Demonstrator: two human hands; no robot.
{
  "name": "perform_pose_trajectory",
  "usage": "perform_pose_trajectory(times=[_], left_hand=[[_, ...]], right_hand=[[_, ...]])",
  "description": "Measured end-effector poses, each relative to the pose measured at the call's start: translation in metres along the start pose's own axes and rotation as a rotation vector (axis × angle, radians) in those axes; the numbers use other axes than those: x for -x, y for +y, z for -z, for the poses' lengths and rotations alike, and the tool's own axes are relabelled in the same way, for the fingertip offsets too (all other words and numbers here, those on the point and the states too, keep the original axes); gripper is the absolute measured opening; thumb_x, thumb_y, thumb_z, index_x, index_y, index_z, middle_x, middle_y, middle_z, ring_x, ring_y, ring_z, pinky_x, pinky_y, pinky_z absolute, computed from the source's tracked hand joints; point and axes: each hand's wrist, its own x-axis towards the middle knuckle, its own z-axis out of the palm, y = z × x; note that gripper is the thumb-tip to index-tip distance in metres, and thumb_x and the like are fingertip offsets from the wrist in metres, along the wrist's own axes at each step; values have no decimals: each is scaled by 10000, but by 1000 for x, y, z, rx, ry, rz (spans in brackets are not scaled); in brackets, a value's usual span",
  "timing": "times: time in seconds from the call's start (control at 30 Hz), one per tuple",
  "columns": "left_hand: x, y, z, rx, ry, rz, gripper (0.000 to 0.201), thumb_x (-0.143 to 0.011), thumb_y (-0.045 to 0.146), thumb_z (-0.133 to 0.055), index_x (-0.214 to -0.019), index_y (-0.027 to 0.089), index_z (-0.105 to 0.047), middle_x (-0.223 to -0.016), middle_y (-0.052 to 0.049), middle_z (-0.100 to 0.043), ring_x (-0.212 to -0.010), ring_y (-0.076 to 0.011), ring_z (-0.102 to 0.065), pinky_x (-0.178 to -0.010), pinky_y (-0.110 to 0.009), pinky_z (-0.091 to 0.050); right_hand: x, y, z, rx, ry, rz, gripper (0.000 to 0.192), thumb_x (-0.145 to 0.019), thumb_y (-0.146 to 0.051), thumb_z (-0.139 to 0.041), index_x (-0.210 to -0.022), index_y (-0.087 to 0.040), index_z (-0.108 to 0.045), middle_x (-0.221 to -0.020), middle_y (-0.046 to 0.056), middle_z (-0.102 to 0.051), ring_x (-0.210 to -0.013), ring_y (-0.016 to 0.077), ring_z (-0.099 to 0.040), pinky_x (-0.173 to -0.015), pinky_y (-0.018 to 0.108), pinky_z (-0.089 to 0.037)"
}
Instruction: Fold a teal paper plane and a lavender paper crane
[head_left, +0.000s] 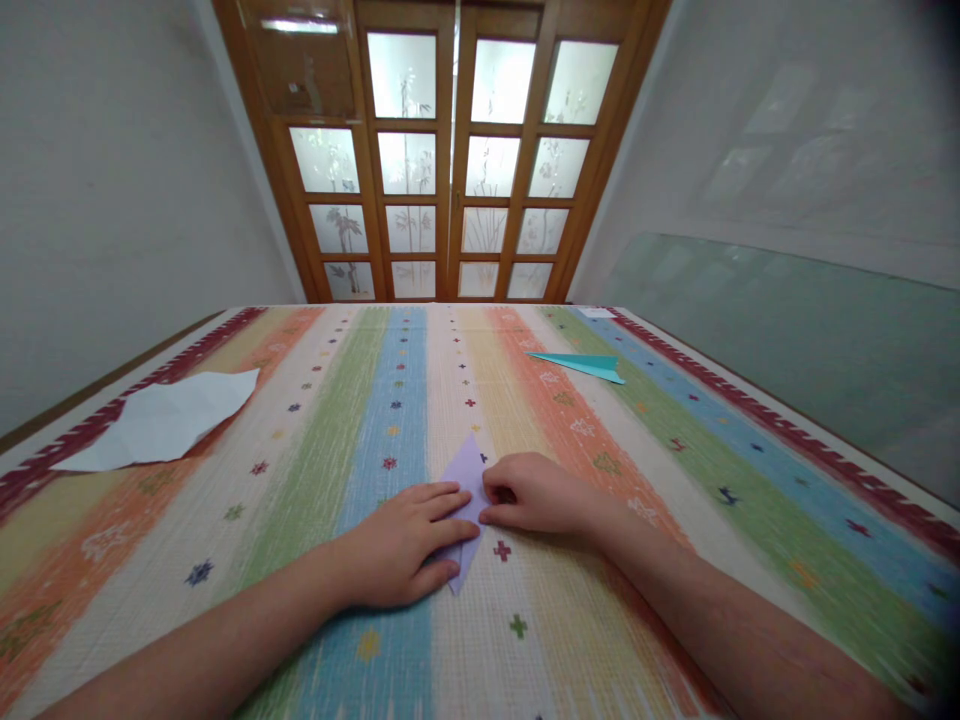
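Note:
A folded lilac paper (465, 470) with a pointed far tip lies on the striped tablecloth (360, 400) close to the near edge. My left hand (405, 545) lies flat on the paper's left half, fingers stretched across it, pressing it down. My right hand (536, 495) rests on the paper's right edge, fingertips curled and pinching or pressing the fold. Both hands hide the paper's middle.
A teal folded paper plane (585, 366) lies at the far right of the cloth. A crumpled white sheet (161, 420) lies at the left edge. Wooden doors with frosted panes (450, 150) stand beyond the table, and a glass panel (787, 340) leans along the right wall.

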Motion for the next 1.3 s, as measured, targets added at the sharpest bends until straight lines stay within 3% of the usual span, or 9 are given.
perform_pose_trajectory(times=[0.23, 0.4, 0.63, 0.73, 0.87, 1.0, 1.13, 1.3], left_hand=[[1, -3, 6, 35, 12, -71, 397, -878, 206, -574, -1251, 316, -655, -1451, -70, -511, -1339, -292, -458, -1113, -511, -358], [2, -4, 9, 79, -8, -112, 503, -714, 74, -584, -1120, 333, -730, -1422, -30, -529, -1317, -287, -465, -1133, -508, -331], [5, 2, 16, 163, -66, -147, 510, -659, 26, -567, -999, 348, -770, -1433, 6, -510, -1350, -286, -411, -1155, -516, -288], [4, 1, 12, 246, -24, -152, 424, -646, 5, -542, -855, 289, -777, -1384, -3, -539, -1301, -259, -460, -1146, -489, -301], [3, -8, 2, 274, 207, -21, 301, -675, -9, -477, -724, 194, -694, -1148, -46, -643, -1101, -205, -574, -995, -398, -443], [1, -17, -4, 61, 372, 228, 302, -774, 33, -468, -926, 191, -676, -1062, -74, -663, -1013, -221, -586, -927, -407, -457], [-1, -20, -6, -69, 358, 473, 321, -925, 198, -456, -1208, 192, -607, -988, -87, -678, -925, -237, -617, -832, -385, -488], [-3, -19, -9, -97, 313, 512, 354, -940, 258, -471, -1274, 216, -582, -945, -77, -688, -877, -239, -637, -794, -364, -490]], right_hand=[[-1, 8, 7, -80, 24, -144, 240, -791, -403, -722, -783, -206, -584, -710, -8, -620, -606, 134, -504, -527, 258, -264], [-3, 10, 8, -113, 10, -153, 223, -795, -388, -721, -812, -210, -587, -712, -13, -617, -615, 136, -510, -540, 255, -277], [-2, 12, 7, -141, 8, -163, 209, -803, -395, -713, -822, -206, -625, -704, -16, -625, -620, 135, -527, -538, 246, -291], [-1, 10, 6, -137, 14, -132, 164, -817, -357, -702, -830, -203, -646, -715, -8, -641, -627, 137, -538, -549, 243, -316], [0, 2, 2, -85, 42, 62, 119, -893, -216, -582, -931, -217, -695, -852, 28, -700, -759, 157, -603, -671, 258, -398], [1, -7, 2, 0, 32, 207, 232, -925, -159, -514, -1041, -221, -705, -972, 52, -705, -876, 170, -629, -756, 275, -419], [2, -17, 6, 106, 24, 224, 188, -941, -272, -548, -1012, -201, -707, -924, 60, -692, -826, 179, -615, -718, 285, -402], [3, -32, 5, 178, 18, 250, 229, -952, -362, -545, -950, -198, -705, -879, 53, -679, -792, 176, -590, -697, 297, -371]])
